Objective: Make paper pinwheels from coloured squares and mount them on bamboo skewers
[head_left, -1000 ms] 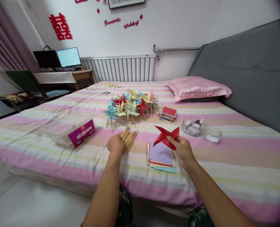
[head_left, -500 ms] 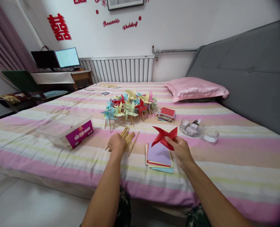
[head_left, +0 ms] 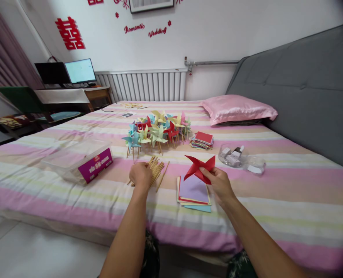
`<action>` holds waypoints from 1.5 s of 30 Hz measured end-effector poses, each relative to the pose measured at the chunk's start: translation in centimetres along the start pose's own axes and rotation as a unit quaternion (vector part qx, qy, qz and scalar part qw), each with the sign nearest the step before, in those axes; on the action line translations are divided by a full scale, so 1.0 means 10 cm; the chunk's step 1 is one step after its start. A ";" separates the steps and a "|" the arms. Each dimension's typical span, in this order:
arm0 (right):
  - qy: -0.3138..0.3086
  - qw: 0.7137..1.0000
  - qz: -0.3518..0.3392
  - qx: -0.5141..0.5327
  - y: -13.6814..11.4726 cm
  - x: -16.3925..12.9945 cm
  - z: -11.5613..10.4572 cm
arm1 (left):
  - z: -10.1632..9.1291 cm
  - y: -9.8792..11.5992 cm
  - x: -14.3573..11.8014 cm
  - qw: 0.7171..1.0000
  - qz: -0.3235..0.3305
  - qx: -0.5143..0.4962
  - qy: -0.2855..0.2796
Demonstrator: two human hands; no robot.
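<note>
Two bare forearms reach out over the near edge of the bed (head_left: 275,185), striped pink, cream and green.

Left hand (head_left: 140,175): knuckles up, resting on the near end of a bundle of thin wooden sticks (head_left: 155,170) lying on the sheet. Fingers curled down over the sticks; whether the grip has closed on any stick cannot be told from this angle. One stick lies loose just right of the bundle.

Right hand (head_left: 219,184): raised slightly above the bed, thumb and fingers pinched together on the lower edge of a red folded paper pinwheel head (head_left: 199,166), held clear of the sheet. Directly under and left of it, a flat stack of coloured paper squares (head_left: 193,190), purple sheet on top.

Left, further out: clear plastic box with a purple label (head_left: 81,160).

Right of the red pinwheel: clear container holding small items (head_left: 233,154), its clear lid just beside it.

Mid-bed: cluster of finished pinwheels on sticks (head_left: 157,131), blue, green, yellow, red; a second paper stack, red on top (head_left: 202,139), just right of it.

Beyond: pink pillow (head_left: 238,110), grey headboard, white radiator (head_left: 145,85), desk with monitor (head_left: 78,70).
</note>
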State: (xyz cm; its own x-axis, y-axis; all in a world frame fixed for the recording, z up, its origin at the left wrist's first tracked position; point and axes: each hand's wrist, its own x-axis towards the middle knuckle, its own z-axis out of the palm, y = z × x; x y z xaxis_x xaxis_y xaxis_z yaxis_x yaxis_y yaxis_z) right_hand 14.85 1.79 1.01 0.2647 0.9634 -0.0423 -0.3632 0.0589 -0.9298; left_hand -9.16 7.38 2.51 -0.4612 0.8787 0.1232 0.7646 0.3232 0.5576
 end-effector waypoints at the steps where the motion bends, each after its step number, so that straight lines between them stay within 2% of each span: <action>1: -0.002 1.000 -0.002 -0.003 0.00 0.00 0.00 | -0.03 0.01 -0.02 1.000 0.011 -0.026 0.000; 4: -0.020 1.000 -0.017 -0.007 -0.03 -0.03 0.03 | -0.09 0.05 -0.13 0.989 0.065 -0.127 -0.029; 7: -0.052 0.997 -0.053 -0.016 -0.07 -0.10 0.06 | -0.13 0.11 -0.24 0.965 0.116 -0.219 -0.082; 9: -0.079 0.992 -0.093 -0.041 -0.10 -0.16 0.09 | -0.15 0.15 -0.30 0.938 0.147 -0.285 -0.132; 12: -0.126 0.971 -0.175 -0.101 -0.15 -0.26 0.14 | -0.18 0.17 -0.34 0.881 0.193 -0.372 -0.218; 13: -0.136 0.961 -0.207 -0.121 -0.16 -0.29 0.15 | -0.20 0.17 -0.34 0.867 0.206 -0.384 -0.240; 16: -0.142 0.935 -0.283 -0.159 -0.18 -0.34 0.18 | -0.24 0.17 -0.35 0.849 0.236 -0.380 -0.282; 24: -0.110 0.898 -0.389 -0.171 -0.20 -0.41 0.19 | -0.31 0.21 -0.42 0.799 0.248 -0.406 -0.367; 30: -0.100 0.869 -0.436 -0.211 -0.24 -0.46 0.19 | -0.35 0.23 -0.45 0.787 0.243 -0.409 -0.392; 37: -0.088 0.869 -0.435 -0.217 -0.23 -0.48 0.19 | -0.34 0.22 -0.44 0.776 0.245 -0.408 -0.414; 45: -0.084 0.856 -0.459 -0.224 -0.23 -0.47 0.21 | -0.31 0.18 -0.41 0.782 0.263 -0.388 -0.411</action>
State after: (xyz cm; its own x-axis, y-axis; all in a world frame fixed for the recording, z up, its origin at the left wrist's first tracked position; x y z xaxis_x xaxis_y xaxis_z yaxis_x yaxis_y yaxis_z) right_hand 12.61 -2.32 4.12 0.1086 0.5920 0.7986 0.3169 0.7408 -0.5923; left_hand -7.25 3.26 5.59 0.5150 0.8499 0.1116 0.1010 -0.1895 0.9767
